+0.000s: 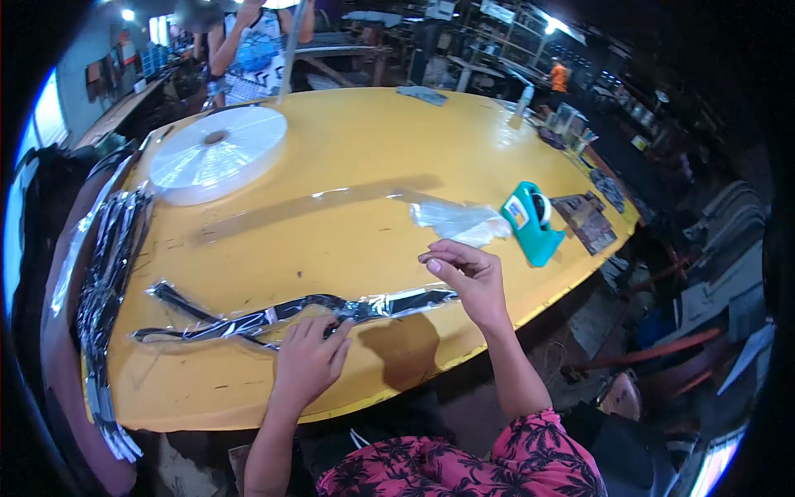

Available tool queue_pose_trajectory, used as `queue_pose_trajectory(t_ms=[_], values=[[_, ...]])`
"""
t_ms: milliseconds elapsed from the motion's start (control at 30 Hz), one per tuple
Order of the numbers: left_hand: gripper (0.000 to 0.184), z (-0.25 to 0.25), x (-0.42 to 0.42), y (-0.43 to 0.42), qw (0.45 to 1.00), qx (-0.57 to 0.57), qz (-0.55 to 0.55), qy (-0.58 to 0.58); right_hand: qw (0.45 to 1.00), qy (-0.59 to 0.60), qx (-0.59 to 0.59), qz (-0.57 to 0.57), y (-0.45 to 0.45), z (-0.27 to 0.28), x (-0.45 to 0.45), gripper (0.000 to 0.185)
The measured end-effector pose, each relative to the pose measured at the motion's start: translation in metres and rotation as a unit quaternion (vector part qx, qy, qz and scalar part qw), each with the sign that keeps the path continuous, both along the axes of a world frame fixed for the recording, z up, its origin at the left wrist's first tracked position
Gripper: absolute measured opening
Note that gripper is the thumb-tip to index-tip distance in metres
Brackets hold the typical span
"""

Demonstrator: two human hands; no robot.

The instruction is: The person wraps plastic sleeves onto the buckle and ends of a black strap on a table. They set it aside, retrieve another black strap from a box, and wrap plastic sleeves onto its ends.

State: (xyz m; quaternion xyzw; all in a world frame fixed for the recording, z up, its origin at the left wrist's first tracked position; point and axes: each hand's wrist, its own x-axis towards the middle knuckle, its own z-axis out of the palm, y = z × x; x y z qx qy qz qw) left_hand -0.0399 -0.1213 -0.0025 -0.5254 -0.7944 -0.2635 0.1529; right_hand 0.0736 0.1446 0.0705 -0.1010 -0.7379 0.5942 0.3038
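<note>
A black strap in a clear plastic sleeve (389,304) lies across the near side of the yellow table. My left hand (310,356) presses down on it near its middle, fingers bent over the strap. My right hand (470,277) is raised above the table by the strap's right end, thumb and fingertips drawn together; whatever they pinch, if anything, is too small to make out. Beyond that hand stands a teal tape dispenser (537,236) with a roll in it. Crumpled clear plastic (460,222) lies left of the dispenser.
A large roll of clear plastic film (186,161) lies at the back left of the yellow table (356,149). Several wrapped black straps (108,273) hang over the left edge. A dark flat piece (586,219) and small containers (567,124) line the right side. A person (252,50) stands across the table.
</note>
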Motion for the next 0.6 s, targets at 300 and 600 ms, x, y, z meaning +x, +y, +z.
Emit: queue_pose_trajectory(t_ms=[300,600], values=[[0.03,0.001,-0.003,0.001,0.998,0.057,-0.013,-0.019,0.971,-0.024,-0.153,0.18,-0.056,-0.031,-0.03,0.032],[0.024,0.028,0.002,0.009,0.968,0.168,-0.025,-0.184,0.958,-0.047,-0.189,0.208,-0.074,-0.043,-0.021,0.032]])
